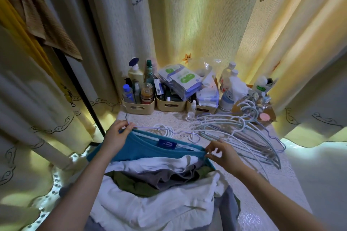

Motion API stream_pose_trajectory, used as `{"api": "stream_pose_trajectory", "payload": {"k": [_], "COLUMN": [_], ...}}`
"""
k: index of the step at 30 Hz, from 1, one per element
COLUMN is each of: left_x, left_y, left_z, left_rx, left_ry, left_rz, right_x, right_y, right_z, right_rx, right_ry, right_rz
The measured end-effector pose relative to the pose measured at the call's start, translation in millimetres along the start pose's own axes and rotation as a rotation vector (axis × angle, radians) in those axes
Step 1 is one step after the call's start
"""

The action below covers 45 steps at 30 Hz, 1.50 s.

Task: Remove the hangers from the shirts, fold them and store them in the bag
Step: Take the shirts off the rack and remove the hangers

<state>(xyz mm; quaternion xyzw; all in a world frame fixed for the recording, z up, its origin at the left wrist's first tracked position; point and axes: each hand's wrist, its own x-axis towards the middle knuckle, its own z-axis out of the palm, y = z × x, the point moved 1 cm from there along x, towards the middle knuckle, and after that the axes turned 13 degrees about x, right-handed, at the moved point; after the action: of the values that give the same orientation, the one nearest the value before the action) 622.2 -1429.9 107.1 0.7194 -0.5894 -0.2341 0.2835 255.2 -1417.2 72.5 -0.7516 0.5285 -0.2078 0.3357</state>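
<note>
Cream curtains (37, 99) hang down the left of the room. Just in from them the person's left grip (118, 134) is clenched on the near shoulder of a teal shirt (146, 150), grasping the cloth together with the thin lilac hanger (169, 133) near the base of its hook. The hanger's wire shows above the collar and its far end seems to dip back under the fabric, so I'd judge it only partly freed.

The shirt lies spread on top of a loose heap of clothes (169, 176), white, grey and olive, at the near edge of the lace-covered surface (169, 118). At the back stand beige baskets (138, 108) crammed with bottles and packets.

Further right, the right grip (220, 153) pinches the shirt's other shoulder edge between thumb and forefinger, the remaining fingers loose. Beyond it a fanned stack of bare hangers (244, 133), pale blue, rests on the surface.

By that stack, a good many garments look to have been stripped. This shirt is mid-removal; nothing in the heap looks folded; I can pick out no bag from where I stand. Folding and storing seem to be wholly ahead.
</note>
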Motion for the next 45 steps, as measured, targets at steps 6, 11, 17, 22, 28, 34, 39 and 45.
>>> {"api": "stream_pose_trajectory", "payload": {"k": [6,11,17,22,28,34,39,45], "left_x": [-6.9,-19.3,-28.2,-25.5,-32.2,-45.0,-49.4,-53.2], "left_y": [19.0,41.5,33.2,6.6,-33.5,-36.9,-19.7,-26.7], "left_z": [13.6,36.6,47.1,48.7,55.5,43.4,59.3,77.0], "left_rx": [-0.028,-0.002,-0.019,0.019,0.095,0.366,0.394,0.447], "left_ry": [-0.068,-0.244,-0.286,-0.368,-0.469,-1.073,-0.905,-0.710], "left_rz": [0.062,0.185,0.232,0.092,-0.011,0.147,0.094,0.313], "right_x": [8.1,36.7,54.8,56.9,38.3,26.6,36.2,49.0], "right_y": [-30.1,-108.0,-127.1,-79.2,14.5,72.9,85.8,85.4], "right_z": [0.3,25.3,43.3,-19.6,-97.3,-77.6,-45.9,-39.2], "right_rx": [0.190,0.147,0.280,0.315,0.256,0.250,0.142,0.121], "right_ry": [0.339,0.030,-0.168,0.007,0.293,0.380,0.381,0.461], "right_rz": [0.019,-0.222,-0.208,0.024,0.261,0.517,0.655,0.766]}}
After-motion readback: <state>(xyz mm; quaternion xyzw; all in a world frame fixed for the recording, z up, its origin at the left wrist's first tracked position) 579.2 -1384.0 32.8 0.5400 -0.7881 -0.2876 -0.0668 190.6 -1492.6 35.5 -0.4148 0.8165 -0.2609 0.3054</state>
